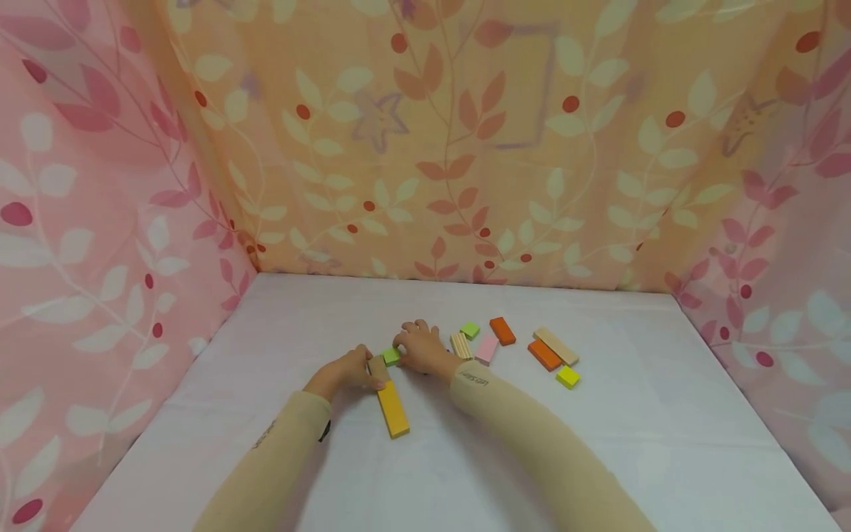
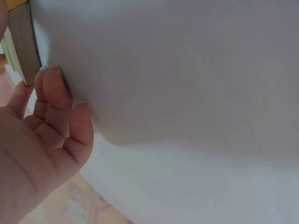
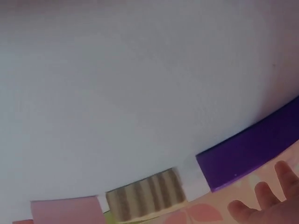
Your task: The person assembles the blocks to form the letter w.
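Two hands work among small blocks on a white surface (image 1: 665,421).
The left hand (image 1: 349,371) has its grip clamped on a brown block (image 1: 378,368), at the far end of a yellow block (image 1: 394,411). The right hand (image 1: 427,350) touches a light green block (image 1: 390,357) just right of the brown one; whether its grip is clamped, I cannot tell.

The left hand (image 1: 352,367) is held with fingers (image 2: 55,91) bent. Beside it, the right hand (image 1: 423,349) is turned palm down, its fingers parted.
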`<action>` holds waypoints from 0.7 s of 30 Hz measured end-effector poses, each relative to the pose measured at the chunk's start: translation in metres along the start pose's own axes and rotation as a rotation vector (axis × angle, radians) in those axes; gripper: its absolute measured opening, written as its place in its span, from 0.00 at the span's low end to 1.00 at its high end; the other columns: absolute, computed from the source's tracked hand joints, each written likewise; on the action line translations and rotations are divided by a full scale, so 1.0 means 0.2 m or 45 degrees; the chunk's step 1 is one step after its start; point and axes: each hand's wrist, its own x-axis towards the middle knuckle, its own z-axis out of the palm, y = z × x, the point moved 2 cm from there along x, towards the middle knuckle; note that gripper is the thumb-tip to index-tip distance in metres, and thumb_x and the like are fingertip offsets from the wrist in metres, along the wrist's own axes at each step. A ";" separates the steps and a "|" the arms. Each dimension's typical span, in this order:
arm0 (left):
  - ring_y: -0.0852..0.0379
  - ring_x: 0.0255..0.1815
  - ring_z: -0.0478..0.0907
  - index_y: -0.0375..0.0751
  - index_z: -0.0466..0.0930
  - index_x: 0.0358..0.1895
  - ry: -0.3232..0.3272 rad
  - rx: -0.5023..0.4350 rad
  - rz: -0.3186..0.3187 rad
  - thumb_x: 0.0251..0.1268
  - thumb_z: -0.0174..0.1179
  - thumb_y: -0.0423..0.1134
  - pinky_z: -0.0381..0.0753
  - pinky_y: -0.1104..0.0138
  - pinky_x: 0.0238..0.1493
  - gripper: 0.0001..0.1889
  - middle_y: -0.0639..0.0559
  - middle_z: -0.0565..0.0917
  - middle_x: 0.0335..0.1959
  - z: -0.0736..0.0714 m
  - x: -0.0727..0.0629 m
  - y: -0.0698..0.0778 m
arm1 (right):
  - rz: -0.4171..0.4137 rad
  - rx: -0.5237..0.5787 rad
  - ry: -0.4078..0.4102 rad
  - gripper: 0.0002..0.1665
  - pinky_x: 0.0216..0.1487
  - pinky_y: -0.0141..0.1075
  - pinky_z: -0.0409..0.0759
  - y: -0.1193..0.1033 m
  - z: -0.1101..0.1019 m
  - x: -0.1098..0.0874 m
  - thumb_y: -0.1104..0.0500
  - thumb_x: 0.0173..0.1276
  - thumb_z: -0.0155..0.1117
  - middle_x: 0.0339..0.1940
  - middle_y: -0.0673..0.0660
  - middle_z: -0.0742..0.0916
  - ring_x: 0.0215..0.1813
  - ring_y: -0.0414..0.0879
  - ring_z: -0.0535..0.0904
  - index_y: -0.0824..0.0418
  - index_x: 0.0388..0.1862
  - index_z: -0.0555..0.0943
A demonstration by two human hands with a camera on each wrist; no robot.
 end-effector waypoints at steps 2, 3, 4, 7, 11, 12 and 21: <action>0.46 0.47 0.74 0.26 0.67 0.52 0.001 0.016 0.002 0.54 0.74 0.40 0.71 0.53 0.56 0.31 0.39 0.77 0.44 0.00 0.00 0.00 | 0.014 0.038 0.014 0.20 0.62 0.59 0.64 0.01 -0.01 -0.01 0.52 0.61 0.73 0.67 0.59 0.73 0.70 0.58 0.62 0.54 0.51 0.82; 0.46 0.47 0.74 0.26 0.67 0.52 0.004 0.019 0.004 0.54 0.73 0.40 0.72 0.53 0.56 0.30 0.39 0.77 0.44 0.00 -0.01 0.01 | 0.020 0.067 0.021 0.20 0.62 0.59 0.64 0.01 -0.01 -0.02 0.53 0.61 0.73 0.67 0.59 0.74 0.69 0.58 0.62 0.55 0.51 0.82; 0.46 0.47 0.74 0.26 0.67 0.51 0.006 0.024 0.007 0.54 0.73 0.40 0.72 0.53 0.56 0.30 0.39 0.77 0.43 0.00 -0.01 0.01 | 0.022 0.099 0.032 0.20 0.62 0.58 0.64 0.01 -0.02 -0.04 0.54 0.61 0.73 0.66 0.60 0.74 0.69 0.59 0.62 0.57 0.50 0.81; 0.46 0.46 0.75 0.26 0.67 0.51 0.020 0.018 -0.004 0.54 0.73 0.39 0.73 0.53 0.55 0.29 0.39 0.77 0.42 0.00 0.00 0.02 | 0.014 0.232 0.075 0.19 0.61 0.56 0.66 0.03 -0.05 -0.09 0.57 0.59 0.73 0.60 0.61 0.77 0.65 0.59 0.65 0.60 0.47 0.80; 0.46 0.45 0.75 0.26 0.67 0.52 0.044 -0.003 -0.032 0.54 0.73 0.38 0.73 0.54 0.55 0.30 0.39 0.78 0.42 0.02 0.00 0.03 | -0.024 0.418 0.119 0.17 0.58 0.50 0.69 0.05 -0.10 -0.20 0.60 0.56 0.75 0.50 0.61 0.81 0.55 0.57 0.71 0.64 0.43 0.80; 0.46 0.46 0.75 0.26 0.66 0.52 0.051 -0.006 -0.033 0.54 0.73 0.38 0.73 0.54 0.55 0.30 0.39 0.78 0.42 0.02 -0.01 0.04 | -0.025 0.468 0.114 0.17 0.57 0.48 0.70 0.06 -0.10 -0.23 0.61 0.56 0.76 0.48 0.60 0.81 0.52 0.55 0.73 0.64 0.42 0.80; 0.41 0.52 0.75 0.24 0.66 0.55 0.077 -0.021 -0.054 0.55 0.72 0.36 0.71 0.50 0.60 0.31 0.33 0.78 0.48 0.02 -0.03 0.04 | -0.019 0.787 -0.027 0.18 0.36 0.29 0.76 0.07 -0.06 -0.47 0.66 0.52 0.78 0.29 0.51 0.79 0.33 0.42 0.72 0.64 0.37 0.78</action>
